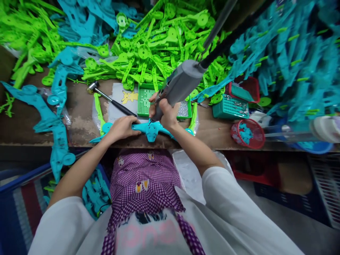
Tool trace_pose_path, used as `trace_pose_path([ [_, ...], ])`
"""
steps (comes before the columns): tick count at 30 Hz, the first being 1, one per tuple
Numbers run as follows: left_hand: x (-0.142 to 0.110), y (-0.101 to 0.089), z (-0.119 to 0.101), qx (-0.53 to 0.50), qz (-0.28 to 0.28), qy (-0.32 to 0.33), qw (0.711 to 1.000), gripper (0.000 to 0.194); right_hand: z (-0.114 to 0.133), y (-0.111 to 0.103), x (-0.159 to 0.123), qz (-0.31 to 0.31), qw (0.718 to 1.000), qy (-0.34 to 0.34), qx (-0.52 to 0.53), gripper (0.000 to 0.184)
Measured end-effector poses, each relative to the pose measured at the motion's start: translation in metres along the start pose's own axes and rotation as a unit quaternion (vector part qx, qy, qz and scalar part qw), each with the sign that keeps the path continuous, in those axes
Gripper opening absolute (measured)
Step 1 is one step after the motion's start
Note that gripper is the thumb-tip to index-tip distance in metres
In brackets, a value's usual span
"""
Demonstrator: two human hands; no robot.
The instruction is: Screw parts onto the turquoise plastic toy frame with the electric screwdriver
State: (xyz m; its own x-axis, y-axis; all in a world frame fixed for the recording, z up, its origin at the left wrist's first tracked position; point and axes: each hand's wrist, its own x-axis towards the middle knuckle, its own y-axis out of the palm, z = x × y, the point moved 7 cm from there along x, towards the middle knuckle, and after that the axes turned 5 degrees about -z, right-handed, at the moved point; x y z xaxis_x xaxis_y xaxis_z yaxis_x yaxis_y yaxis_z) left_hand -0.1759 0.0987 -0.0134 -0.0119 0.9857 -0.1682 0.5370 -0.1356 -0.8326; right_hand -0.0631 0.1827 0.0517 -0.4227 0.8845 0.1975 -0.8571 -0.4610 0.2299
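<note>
At the front of the workbench [217, 137], the right hand [168, 112] is gripping a grey power tool [183, 80]
Left hand [122, 127] is grasping a blue plastic part [152, 134] lying under the tool's tip

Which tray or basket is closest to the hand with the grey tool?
The bright green tray, just beyond the right hand; the teal basket and round red basket sit farther off, to the right.

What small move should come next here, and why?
Probably press the gray driver gently down on the blue part: the right hand holds it with its tip over the part's middle, while the left hand grips one wing. Whether the tip touches is unclear.
</note>
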Motion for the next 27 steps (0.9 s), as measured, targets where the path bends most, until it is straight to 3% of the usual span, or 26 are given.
trace_pose_path([
  [11, 0.0, 0.001, 0.001, 0.014, -0.01, 0.003, 1.0, 0.041, -0.021, 0.013, 0.001, 0.062, 0.998, 0.022, -0.017, 0.048],
  [19, 0.002, 0.005, 0.005, 0.006, -0.012, 0.011, 1.0, 0.037, -0.027, 0.012, -0.005, 0.065, 0.997, 0.027, -0.039, 0.052],
  [22, 0.001, 0.004, 0.005, 0.003, -0.01, 0.003, 1.0, 0.038, -0.016, -0.001, 0.009, 0.005, 0.999, 0.008, -0.047, 0.056],
  [25, 0.0, 0.003, 0.003, 0.006, -0.011, 0.005, 1.0, 0.039, 0.004, -0.024, 0.033, -0.102, 0.991, -0.078, -0.046, 0.057],
  [27, -0.001, 0.002, 0.001, 0.011, -0.014, 0.014, 1.0, 0.041, 0.011, -0.031, 0.048, -0.122, 0.983, -0.128, -0.054, 0.053],
])
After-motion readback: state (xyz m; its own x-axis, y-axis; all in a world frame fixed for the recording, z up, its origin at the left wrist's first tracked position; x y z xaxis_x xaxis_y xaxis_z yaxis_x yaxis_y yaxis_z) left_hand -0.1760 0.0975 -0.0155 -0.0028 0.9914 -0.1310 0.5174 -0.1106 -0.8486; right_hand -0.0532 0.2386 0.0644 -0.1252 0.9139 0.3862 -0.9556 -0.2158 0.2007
